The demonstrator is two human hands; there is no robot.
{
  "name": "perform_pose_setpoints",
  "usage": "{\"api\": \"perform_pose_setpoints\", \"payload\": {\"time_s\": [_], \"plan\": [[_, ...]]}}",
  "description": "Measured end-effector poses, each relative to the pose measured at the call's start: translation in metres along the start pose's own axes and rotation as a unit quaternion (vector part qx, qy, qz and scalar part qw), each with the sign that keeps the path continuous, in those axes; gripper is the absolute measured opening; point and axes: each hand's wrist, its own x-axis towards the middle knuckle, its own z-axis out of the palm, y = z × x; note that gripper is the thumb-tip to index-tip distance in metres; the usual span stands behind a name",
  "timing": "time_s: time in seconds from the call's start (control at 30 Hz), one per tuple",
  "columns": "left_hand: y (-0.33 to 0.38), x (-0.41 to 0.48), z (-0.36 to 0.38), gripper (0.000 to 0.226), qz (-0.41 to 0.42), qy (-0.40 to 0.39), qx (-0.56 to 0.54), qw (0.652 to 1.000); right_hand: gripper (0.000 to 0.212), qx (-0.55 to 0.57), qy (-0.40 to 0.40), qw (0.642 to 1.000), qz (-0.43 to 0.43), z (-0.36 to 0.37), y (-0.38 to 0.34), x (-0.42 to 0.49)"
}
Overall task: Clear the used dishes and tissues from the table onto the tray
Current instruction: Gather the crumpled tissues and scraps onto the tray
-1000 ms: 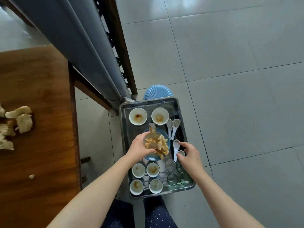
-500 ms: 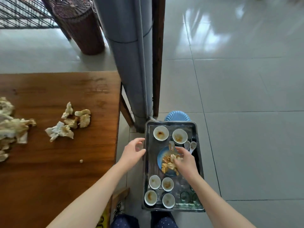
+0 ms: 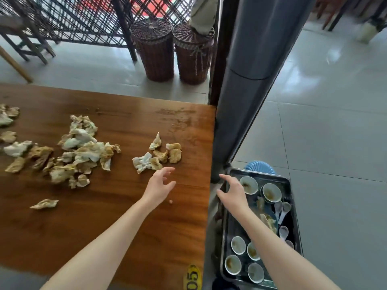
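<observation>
Head view. The left hand (image 3: 159,186) hovers over the wooden bench (image 3: 104,227), its fingers (image 3: 165,171) spread, slightly curved and holding nothing. Just beyond these fingertips lies a small cluster of stained, crumpled tissues (image 3: 157,156). A larger heap of tissues (image 3: 83,151) lies further to their left, and a single tissue (image 3: 44,204) lies well to the left of the wrist. A small crumb (image 3: 171,202) sits just beside the heel of the hand.

The right hand (image 3: 232,192) is held above the near-left part of the metal tray (image 3: 270,175), with its fingers (image 3: 227,178) likewise spread and gripping nothing. Just right of them stand two used bowls (image 3: 248,185). White spoons (image 3: 282,209) lie further right. A blue plate (image 3: 272,223) carrying tissues is partly hidden by the forearm, and four small cups (image 3: 238,245) stand nearer the elbow. The tray rests on a blue stool (image 3: 259,167) beside the bench.
</observation>
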Motion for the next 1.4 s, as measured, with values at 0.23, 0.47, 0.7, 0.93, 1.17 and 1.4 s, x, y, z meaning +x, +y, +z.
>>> {"api": "perform_pose_setpoints", "payload": {"time_s": [0.23,0.47,0.7,0.93,1.17,1.4], "plan": [[-0.057,0.016,-0.082,0.042,-0.020,0.019,0.019,0.999,0.053,-0.025,-0.010,0.999,-0.035,0.069,-0.070,0.023],[-0.105,0.035,-0.132,0.042,-0.023,0.025,0.029,0.999,0.065,-0.079,-0.014,0.995,-0.056,0.116,-0.114,0.065],[-0.124,0.055,-0.151,0.043,-0.012,0.022,0.007,1.000,0.111,-0.200,-0.066,0.977,-0.026,0.151,-0.136,0.109],[-0.129,0.073,-0.157,0.044,-0.006,0.022,-0.017,1.000,0.111,-0.286,-0.125,0.950,-0.030,0.166,-0.133,0.131],[-0.125,0.081,-0.153,0.040,-0.008,0.011,-0.018,1.000,0.079,-0.326,-0.054,0.938,-0.100,0.164,-0.127,0.129],[-0.130,0.080,-0.154,0.035,-0.011,0.007,-0.023,1.000,0.072,-0.316,-0.073,0.941,-0.096,0.163,-0.125,0.136]]}}
